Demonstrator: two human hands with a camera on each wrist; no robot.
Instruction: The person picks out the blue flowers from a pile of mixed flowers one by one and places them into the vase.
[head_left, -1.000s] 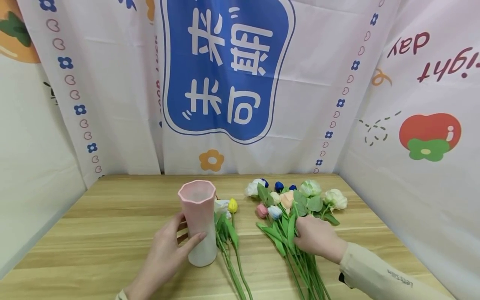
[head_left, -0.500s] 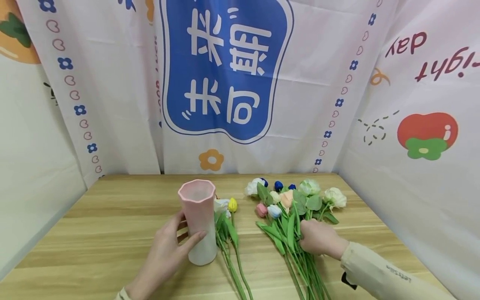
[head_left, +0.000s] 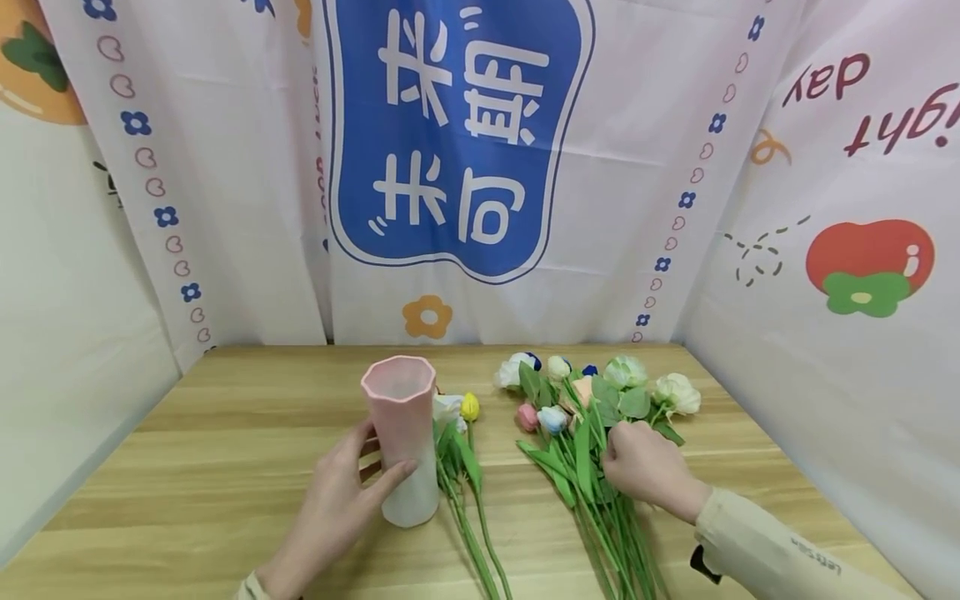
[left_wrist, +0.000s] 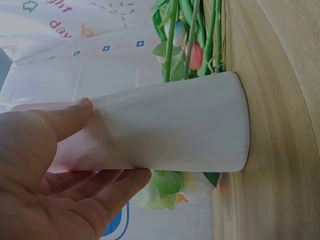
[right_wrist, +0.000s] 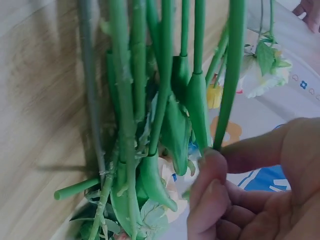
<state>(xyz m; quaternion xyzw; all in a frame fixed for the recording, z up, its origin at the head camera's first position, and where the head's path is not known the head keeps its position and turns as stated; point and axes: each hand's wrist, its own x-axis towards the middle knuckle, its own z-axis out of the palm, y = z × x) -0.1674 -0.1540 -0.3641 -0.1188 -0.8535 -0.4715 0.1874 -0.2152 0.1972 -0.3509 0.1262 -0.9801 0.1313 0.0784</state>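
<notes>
In the head view a tall pink-to-white vase [head_left: 408, 450] stands upright at centre. My left hand [head_left: 341, 492] grips its side, thumb in front and fingers round the far side; the left wrist view shows the vase's pale lower wall [left_wrist: 175, 125]. On the right lies a bunch of artificial flowers with long green stems [head_left: 618, 533]. My right hand [head_left: 652, 471] is over these stems. Up close in the right wrist view, thumb and forefinger pinch one green flower stem [right_wrist: 232, 75]; which bloom it carries is hard to tell. A cream bud [head_left: 558, 367] shows among the blooms.
Right beside the vase lies a smaller group of flowers, with a yellow tulip [head_left: 469, 407] and a white bloom [head_left: 447, 408]. Printed cloth [head_left: 630, 192] walls in the wooden table [head_left: 225, 467] at the back and sides.
The cream bud has shifted up and away, now covering a blue bud. My right hand has drawn slightly right, off the stems' middle. The left hand and vase stay put; the view shifts slightly.
</notes>
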